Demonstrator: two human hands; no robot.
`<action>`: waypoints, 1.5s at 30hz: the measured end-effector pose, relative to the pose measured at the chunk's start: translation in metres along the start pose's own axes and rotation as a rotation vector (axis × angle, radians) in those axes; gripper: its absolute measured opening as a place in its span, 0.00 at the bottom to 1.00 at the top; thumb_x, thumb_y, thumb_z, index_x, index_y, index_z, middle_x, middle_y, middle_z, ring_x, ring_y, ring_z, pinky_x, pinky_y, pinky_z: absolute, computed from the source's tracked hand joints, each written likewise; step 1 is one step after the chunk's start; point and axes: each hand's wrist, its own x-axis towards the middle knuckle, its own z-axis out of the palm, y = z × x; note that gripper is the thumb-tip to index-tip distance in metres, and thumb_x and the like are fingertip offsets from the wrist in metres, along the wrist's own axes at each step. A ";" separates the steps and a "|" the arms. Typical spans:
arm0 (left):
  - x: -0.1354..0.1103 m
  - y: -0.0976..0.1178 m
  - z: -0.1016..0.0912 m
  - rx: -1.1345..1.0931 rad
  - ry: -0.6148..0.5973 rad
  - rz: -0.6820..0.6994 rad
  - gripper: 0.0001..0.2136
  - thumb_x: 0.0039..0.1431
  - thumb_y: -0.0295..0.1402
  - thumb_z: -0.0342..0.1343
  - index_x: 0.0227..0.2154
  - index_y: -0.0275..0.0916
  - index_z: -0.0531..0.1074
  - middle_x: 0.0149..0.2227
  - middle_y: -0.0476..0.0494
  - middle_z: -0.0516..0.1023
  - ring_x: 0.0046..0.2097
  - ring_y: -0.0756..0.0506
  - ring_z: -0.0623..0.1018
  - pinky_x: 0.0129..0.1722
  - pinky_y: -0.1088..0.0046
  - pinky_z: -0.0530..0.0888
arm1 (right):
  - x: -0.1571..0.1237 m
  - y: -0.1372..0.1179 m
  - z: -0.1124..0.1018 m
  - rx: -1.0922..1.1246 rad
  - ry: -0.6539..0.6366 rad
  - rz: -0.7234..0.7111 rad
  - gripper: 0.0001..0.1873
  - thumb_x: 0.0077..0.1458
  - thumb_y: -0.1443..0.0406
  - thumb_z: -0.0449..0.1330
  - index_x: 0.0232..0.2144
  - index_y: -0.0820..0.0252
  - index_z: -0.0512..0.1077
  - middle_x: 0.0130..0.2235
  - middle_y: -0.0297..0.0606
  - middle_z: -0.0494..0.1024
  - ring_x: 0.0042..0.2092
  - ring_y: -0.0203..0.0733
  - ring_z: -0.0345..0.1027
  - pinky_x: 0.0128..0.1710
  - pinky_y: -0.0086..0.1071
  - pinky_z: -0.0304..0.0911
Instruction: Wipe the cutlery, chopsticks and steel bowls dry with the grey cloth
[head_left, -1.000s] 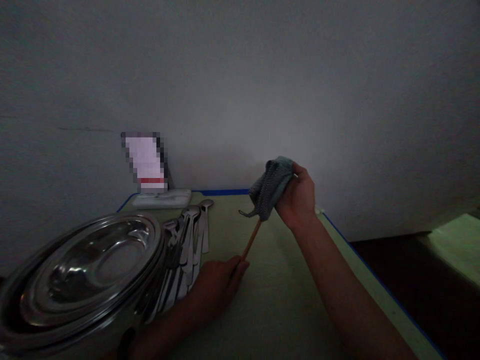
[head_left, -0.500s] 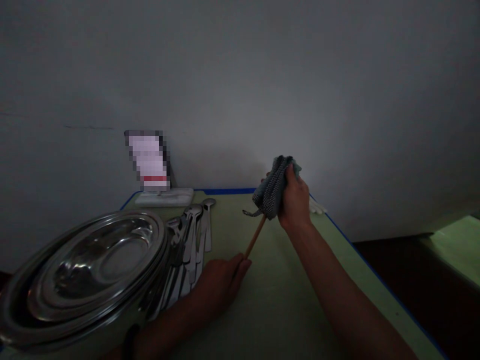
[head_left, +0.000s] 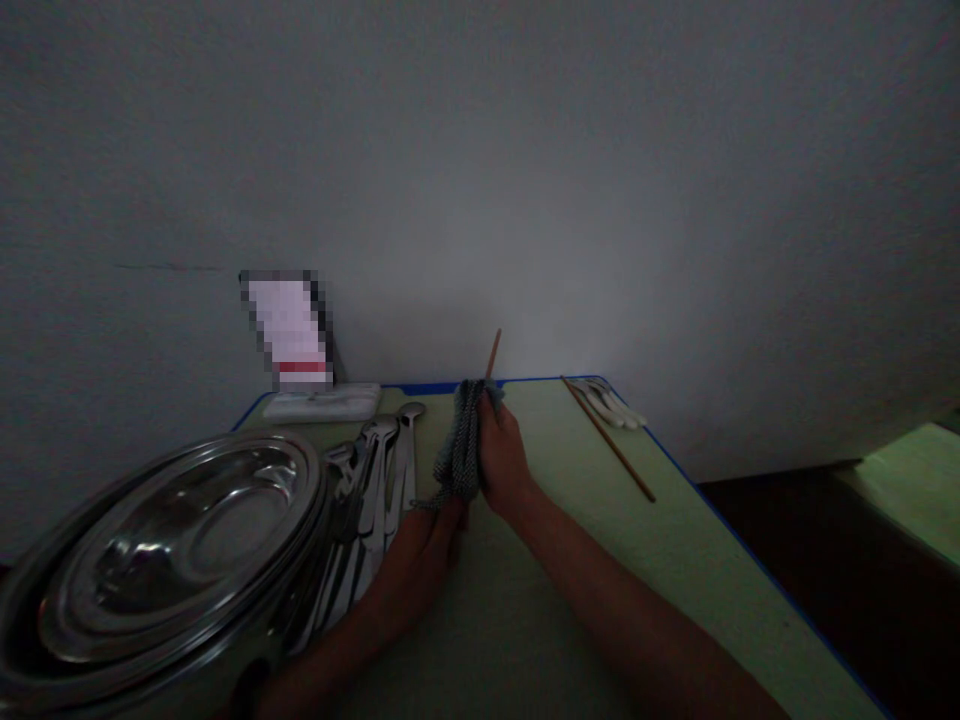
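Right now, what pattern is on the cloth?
Grey cloth with a fine dotted weave and a pale teal edge, seen from the head camera.

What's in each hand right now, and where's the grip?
Right hand: folded grey cloth, wrapped around the middle of a wooden chopstick. Left hand: apparently the chopstick's lower end, hidden by the cloth.

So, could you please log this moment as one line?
right hand: wraps cloth round chopstick | left hand: holds its lower end | second chopstick: on table

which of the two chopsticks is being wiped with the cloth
The chopstick sticking up out of the grey cloth, gripped by the right hand. The other chopstick lies flat on the table, untouched, further right.
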 end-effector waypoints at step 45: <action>0.001 0.001 0.004 -0.243 -0.121 0.001 0.18 0.61 0.44 0.37 0.32 0.37 0.67 0.20 0.53 0.62 0.24 0.50 0.65 0.25 0.75 0.61 | -0.004 0.002 0.005 0.285 0.129 0.169 0.14 0.52 0.53 0.53 0.25 0.56 0.61 0.17 0.24 0.65 0.16 0.28 0.56 0.15 0.24 0.54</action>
